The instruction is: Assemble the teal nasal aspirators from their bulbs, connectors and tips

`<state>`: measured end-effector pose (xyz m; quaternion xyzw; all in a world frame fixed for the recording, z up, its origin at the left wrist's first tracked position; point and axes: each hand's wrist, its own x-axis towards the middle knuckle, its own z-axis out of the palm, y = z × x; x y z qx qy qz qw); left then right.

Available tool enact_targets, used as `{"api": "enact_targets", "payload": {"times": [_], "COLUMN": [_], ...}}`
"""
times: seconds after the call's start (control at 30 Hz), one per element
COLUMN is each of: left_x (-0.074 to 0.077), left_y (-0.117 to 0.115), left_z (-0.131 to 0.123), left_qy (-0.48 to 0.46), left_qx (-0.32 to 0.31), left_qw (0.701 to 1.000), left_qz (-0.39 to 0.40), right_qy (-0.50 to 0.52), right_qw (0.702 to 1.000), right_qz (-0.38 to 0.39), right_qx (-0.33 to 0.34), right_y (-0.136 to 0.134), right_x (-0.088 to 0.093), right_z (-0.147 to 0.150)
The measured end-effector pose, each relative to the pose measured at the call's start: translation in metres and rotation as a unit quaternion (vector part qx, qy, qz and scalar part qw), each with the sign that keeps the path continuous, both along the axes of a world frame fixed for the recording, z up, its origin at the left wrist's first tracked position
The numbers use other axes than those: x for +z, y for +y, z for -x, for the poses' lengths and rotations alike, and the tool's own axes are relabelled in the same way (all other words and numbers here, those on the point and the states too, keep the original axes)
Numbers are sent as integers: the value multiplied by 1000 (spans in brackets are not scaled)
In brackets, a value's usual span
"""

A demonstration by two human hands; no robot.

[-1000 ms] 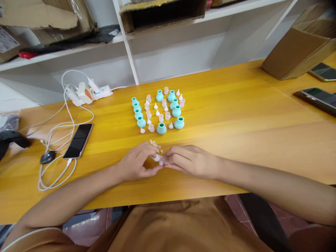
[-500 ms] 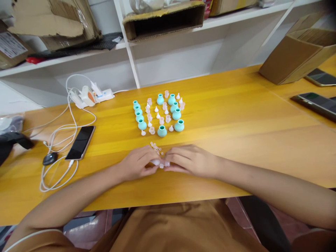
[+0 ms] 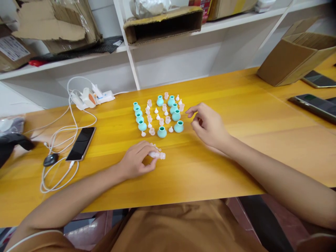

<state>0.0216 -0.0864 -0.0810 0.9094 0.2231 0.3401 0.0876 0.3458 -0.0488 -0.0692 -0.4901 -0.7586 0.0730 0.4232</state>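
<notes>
My left hand pinches a small translucent, pale tube-like plastic piece between thumb and fingers, its ribbed end pointing right. Several tiny clear rings lie on the table just behind it. My right hand hovers to the right of the turquoise pots, fingers loosely bent and apart, holding nothing I can see. Nearest to it is a turquoise pot. More small round pots stand in a rough ring. Among them are pale pink cup-shaped pieces and little white cone-topped pieces.
A phone and looped white cables lie to the left, with a power strip behind. At the far right are an open cardboard box and more phones. White shelving borders the back of the wooden table.
My right hand has left the piece in my left hand and moved right and away from me, its fingers parting. My left hand keeps the translucent piece, shifted slightly back.
</notes>
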Motion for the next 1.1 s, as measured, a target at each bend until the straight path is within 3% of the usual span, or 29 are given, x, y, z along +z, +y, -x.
{"api": "enact_targets", "payload": {"times": [0.17,0.33,0.57,0.7,0.93,1.1], "left_x": [-1,0,0,0,-1,-2], "left_y": [0,0,-1,-1,0,2], "left_z": [1,1,0,0,1,2], "left_qy": [3,12,7,2,6,28], "left_qx": [11,14,19,17,22,12], "left_qw": [1000,1000,1000,1000,1000,999], "left_qz": [24,24,19,17,15,12], "right_qy": [-75,-124,-31,25,-146,-160], "right_qw": [992,983,987,987,963,951], "right_qz": [101,135,158,135,102,36], "right_qx": [23,32,11,79,202,263], "right_y": [7,8,4,-11,-30,-29], "right_x": [-17,-23,-14,-8,-9,-14], "right_z": [4,9,13,18,25,26]}}
